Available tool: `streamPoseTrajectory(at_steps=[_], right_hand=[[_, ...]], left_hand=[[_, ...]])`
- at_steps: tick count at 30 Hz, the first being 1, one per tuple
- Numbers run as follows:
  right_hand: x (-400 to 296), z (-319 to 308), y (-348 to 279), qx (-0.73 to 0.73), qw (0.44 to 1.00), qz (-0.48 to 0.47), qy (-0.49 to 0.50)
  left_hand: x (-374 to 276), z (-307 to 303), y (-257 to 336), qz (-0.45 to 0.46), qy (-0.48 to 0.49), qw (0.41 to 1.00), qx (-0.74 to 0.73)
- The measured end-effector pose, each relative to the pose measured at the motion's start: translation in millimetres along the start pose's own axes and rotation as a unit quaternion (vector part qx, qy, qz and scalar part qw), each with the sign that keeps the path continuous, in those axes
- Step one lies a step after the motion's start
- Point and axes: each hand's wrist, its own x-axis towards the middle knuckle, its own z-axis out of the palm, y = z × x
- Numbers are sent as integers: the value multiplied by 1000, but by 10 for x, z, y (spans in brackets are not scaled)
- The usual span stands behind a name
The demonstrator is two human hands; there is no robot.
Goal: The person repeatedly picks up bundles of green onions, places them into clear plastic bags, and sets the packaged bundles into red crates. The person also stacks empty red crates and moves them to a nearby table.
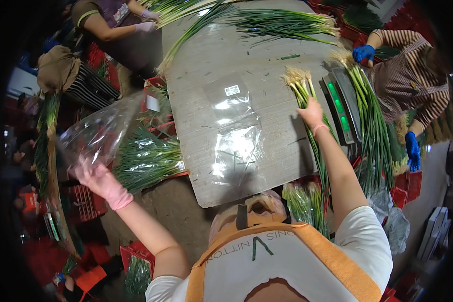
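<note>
My left hand point(98, 179), in a pink glove, is raised off the table's left side and grips the end of a clear plastic bag point(102, 126); the fingers are blurred. My right hand point(312, 114), also in a pink glove, is closed around a bunch of green onions point(300, 88), roots pointing away from me and leaves hanging over the near edge. Clear plastic bags point(236, 147), one bearing a label, lie flat on the grey table point(188, 113). Right of my right hand is a scale point(338, 105) with green-lit displays, a larger bunch of green onions point(366, 102) across it.
A worker with blue gloves point(364, 54) stands at the right, one hand at the roots on the scale. Another with pale gloves point(146, 27) handles green onions at the far left. Bagged green onions point(151, 160) lie left of the table; red crates point(136, 253) stand below.
</note>
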Motion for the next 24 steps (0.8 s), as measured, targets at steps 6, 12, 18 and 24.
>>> streamPoseTrajectory(at_steps=[6,12,18,24], right_hand=[[450,382,383,-76,974,198,-78],[230,596,256,-84,993,65,-53],[-178,561,197,-22,994,55,-97],[-469,286,276,162,973,30,-161]], left_hand=[[-1149,439,-65,-41,-116,968,218],[-1464,546,-243,-17,-320,857,404],[-1673,688,-284,82,-474,749,455],[-1932,553,-245,86,-534,619,570]])
